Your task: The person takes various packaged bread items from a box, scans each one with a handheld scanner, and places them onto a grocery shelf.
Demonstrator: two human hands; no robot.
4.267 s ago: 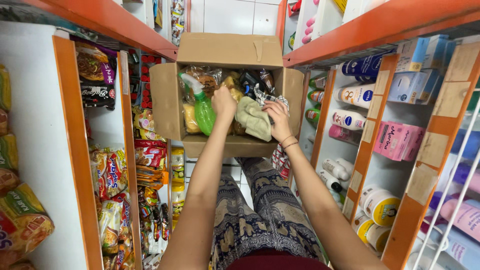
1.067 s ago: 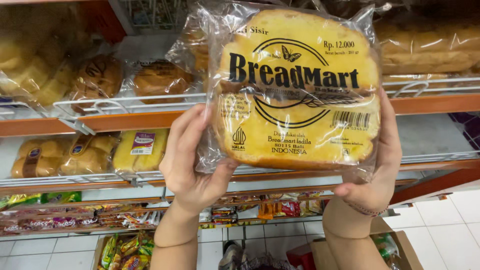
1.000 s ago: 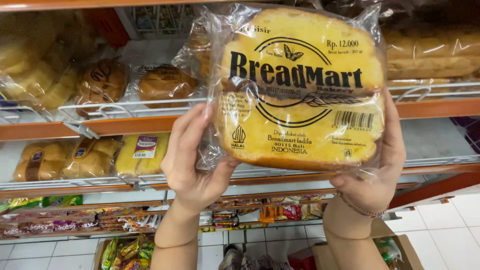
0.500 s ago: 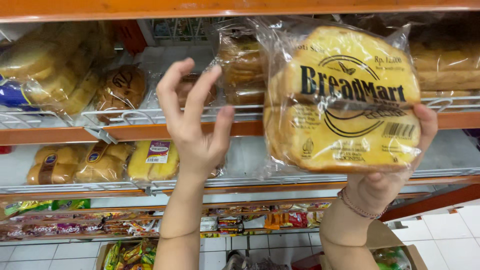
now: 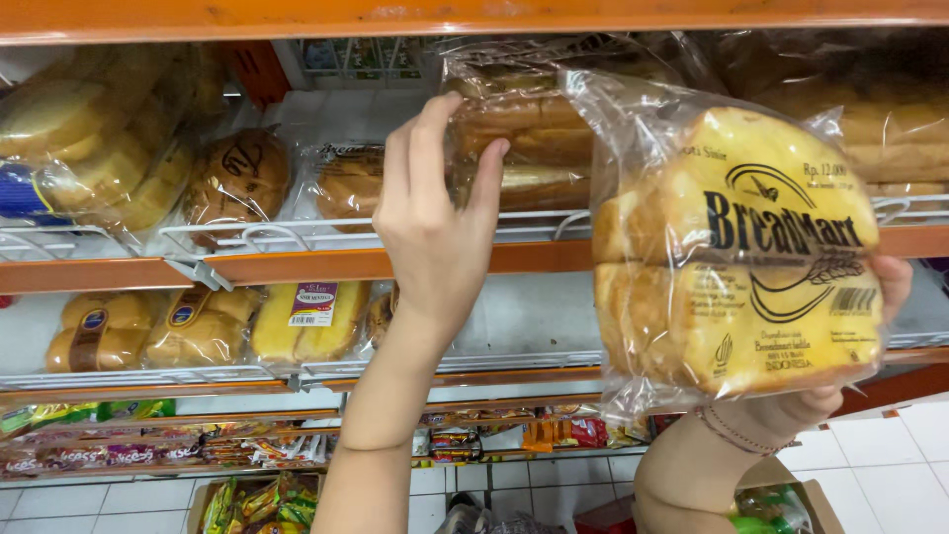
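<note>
Two orange shelf rails [image 5: 297, 265] w/ white wire fronts, stacked, running across the whole view. Upper tier: approx five bagged breads – big pale loaf bag [image 5: 89, 148] far left, round dark bun [image 5: 237, 183], small bagged roll [image 5: 346, 183], tall sliced loaf in clear wrap [image 5: 534, 148] centre, another loaf bag [image 5: 880, 119] far right. Lower tier: three small yellow-brown bread packs [image 5: 198, 331] side by side at left. Below that, one row of small coloured snack packets [image 5: 297, 450], too small to count. One cardboard box [image 5: 781, 494] on the tiled floor, bottom right.

One large round yellow bread in clear plastic bag [image 5: 736, 252], dark print on front, held upright in front of the shelves, right of centre, clear of the rails.

Right hand [image 5: 840, 386] clamped on that bag from beneath and behind, fingertips curling round its right edge; two thin bracelets at wrist.

Left hand [image 5: 435, 222] raised, fingers spread and half open, tips touching the wrap of the tall sliced loaf; holding nothing.
</note>
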